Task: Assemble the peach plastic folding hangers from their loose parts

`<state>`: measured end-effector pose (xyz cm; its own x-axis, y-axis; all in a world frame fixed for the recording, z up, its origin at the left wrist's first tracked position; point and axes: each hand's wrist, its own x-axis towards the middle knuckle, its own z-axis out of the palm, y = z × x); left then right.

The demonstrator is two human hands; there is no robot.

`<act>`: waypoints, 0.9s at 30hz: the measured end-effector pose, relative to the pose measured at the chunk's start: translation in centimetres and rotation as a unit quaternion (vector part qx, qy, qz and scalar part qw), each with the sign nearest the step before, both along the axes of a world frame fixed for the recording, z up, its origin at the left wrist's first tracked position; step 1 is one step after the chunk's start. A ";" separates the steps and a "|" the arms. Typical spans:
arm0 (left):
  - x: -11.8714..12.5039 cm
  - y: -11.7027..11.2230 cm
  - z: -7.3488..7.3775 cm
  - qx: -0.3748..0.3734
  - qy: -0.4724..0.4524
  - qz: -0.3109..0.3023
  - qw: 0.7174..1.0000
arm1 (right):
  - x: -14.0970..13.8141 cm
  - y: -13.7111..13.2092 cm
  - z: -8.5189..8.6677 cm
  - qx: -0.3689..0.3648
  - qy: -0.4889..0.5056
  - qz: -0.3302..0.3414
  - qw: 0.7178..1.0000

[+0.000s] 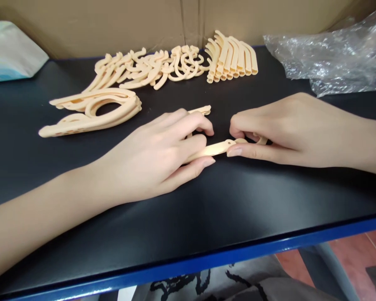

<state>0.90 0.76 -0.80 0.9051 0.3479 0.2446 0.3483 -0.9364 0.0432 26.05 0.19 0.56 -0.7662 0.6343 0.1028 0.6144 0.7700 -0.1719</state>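
Between my two hands lies a cream plastic hanger part point(217, 148), a flat strip with a small hole near its right end. My left hand point(163, 154) is closed around this piece, thumb below and fingers above; another end of cream plastic point(203, 110) sticks out beyond the fingers. My right hand point(278, 129) pinches a smaller curved cream piece point(262, 140) against the strip's holed end. The fingers hide much of that piece, so I cannot tell whether the two are joined. Left of my left hand, a stack of looped cream hanger parts point(113, 119) rests on the table.
Along the back of the black table point(207, 217) lie a pile of curved cream hooks point(153, 69) and a stack of cream tubular arms point(233, 58). Crumpled clear plastic point(332, 62) sits at back right, a tissue pack point(12, 54) at back left. Cardboard point(128, 25) stands behind.
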 end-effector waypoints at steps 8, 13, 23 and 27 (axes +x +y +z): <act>-0.1 0.2 -0.1 -0.001 0.000 -0.006 1.000 | 0.0 0.1 0.1 -0.004 -0.007 -0.002 1.000; 0.0 0.0 0.0 -0.003 0.001 0.000 1.000 | 0.0 0.1 0.1 -0.008 0.005 0.003 1.000; -0.1 0.0 -0.1 -0.011 -0.008 0.007 1.000 | 0.2 -0.1 0.1 -0.018 0.000 0.003 1.000; 0.0 -0.1 0.1 -0.021 -0.002 0.008 1.000 | 0.2 -0.1 0.1 -0.022 0.000 0.006 1.000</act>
<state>0.88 0.65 -0.73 0.8984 0.3723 0.2329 0.3632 -0.9280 0.0827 26.22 0.13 0.67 -0.7735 0.6293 0.0749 0.6055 0.7688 -0.2056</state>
